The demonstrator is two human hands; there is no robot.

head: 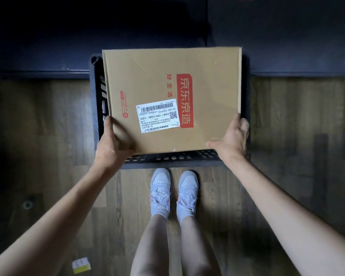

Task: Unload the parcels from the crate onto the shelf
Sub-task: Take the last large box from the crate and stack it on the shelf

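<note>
While gripped at its near corners, the parcel is held flat over the crate.
Left hand [113, 145]: curled round the 7 o'clock corner.
Right hand [232, 137]: curled round the 5 o'clock corner.
Parcel [167, 84]: brown carton; red "京东京造", "好生活" printed.
Label [157, 115]: "GB3", "中03" readable.
Crate [173, 157]: black, slotted, at 12 o'clock of the shoes [173, 192].

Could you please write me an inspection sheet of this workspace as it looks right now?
Surface: wooden plank floor, dimly lit; a dark raised area lies beyond the crate.
Job's things: one flat cardboard parcel with a white shipping label, held over the black slatted crate; the crate's contents are hidden beneath it. The shelf cannot be identified.
Clutter: a white-and-yellow scrap on the floor at lower left; a small round fitting at left.
Grippers: left hand grips the parcel's near left corner; right hand grips its near right corner.
Cables: nothing seen.
Surroundings: the person's pale sneakers stand just before the crate.
</note>
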